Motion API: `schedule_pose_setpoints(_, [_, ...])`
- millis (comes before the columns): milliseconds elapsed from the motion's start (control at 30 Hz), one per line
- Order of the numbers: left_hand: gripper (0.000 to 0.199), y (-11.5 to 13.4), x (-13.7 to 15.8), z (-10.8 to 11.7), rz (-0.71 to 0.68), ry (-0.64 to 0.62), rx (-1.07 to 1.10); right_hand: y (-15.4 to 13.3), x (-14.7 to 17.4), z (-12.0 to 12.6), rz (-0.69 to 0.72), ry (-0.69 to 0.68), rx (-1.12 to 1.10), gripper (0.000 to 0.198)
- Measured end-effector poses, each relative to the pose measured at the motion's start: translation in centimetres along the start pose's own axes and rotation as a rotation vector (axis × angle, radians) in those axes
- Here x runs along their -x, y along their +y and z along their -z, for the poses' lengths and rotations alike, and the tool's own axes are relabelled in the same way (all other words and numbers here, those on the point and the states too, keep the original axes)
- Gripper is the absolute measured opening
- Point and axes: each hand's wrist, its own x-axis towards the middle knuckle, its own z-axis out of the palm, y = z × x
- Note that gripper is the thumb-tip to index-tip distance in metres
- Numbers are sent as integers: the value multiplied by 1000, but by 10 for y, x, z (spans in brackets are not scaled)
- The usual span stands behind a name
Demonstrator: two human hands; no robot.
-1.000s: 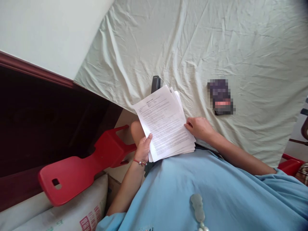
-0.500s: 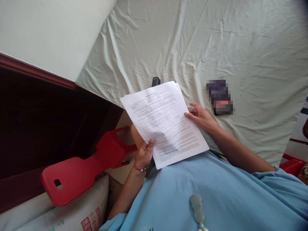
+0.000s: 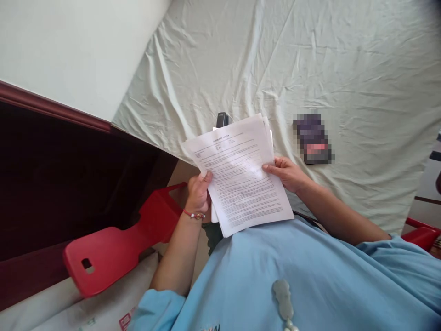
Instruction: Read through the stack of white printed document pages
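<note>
A small stack of printed paper sheets (image 3: 243, 184) is held tilted in front of my blue shirt, its lower edge close to my lap. My left hand (image 3: 200, 192) pinches the stack's left edge, thumb on top and fingers behind. On the opposite edge, my right hand (image 3: 287, 174) grips the sheets the same way, with its thumb across the print. The sheets are slightly fanned, so edges of lower pages show at the top right and lower left. Just beyond the top edge, a black stapler-like object (image 3: 222, 119) lies partly hidden by the paper.
A wrinkled pale cloth (image 3: 310, 69) covers the surface ahead. On it, to the right, lies a dark blurred-out rectangular item (image 3: 313, 139). A red plastic chair (image 3: 113, 255) stands at the left, beside a white printed sack (image 3: 103, 308) and dark wooden furniture (image 3: 69, 184).
My left hand has slid up along the left edge of the sheets. My right fingers, formerly loose, now close on the right edge. The pages have shifted and fanned a little.
</note>
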Motion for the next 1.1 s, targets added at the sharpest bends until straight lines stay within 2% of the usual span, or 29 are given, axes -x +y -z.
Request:
schedule_pose_setpoints(100, [48,11,-14,-14,15,5,-17,2,1,-4,13,63,29,36])
schedule_pose_setpoints(233, [53,3,-14,-29,59,15,-4,10,2,1,47,221,224,33])
schedule_pose_setpoints(433, [56,-22,-5,-25,147,15,13,21,13,22,202,401,600,35])
schedule_pose_setpoints(600, [60,-20,-3,-30,140,-19,-13,15,21,32,271,530,818,29])
schedule_pose_setpoints(667, [60,-17,-3,-36,148,-45,-35,13,22,31,275,533,892,26])
schedule_pose_setpoints(800, [63,-17,-3,-43,222,-111,-96,14,22,25,256,443,943,25])
schedule_pose_setpoints(933, [55,-19,5,-38,144,-76,-75,19,22,24,284,482,1011,21])
schedule_pose_setpoints(1033, [43,-16,20,-31,62,-74,-32,18,22,25,402,573,940,45])
schedule_pose_setpoints(1100, [36,-14,31,-26,31,-58,-25,15,21,24,431,532,760,62])
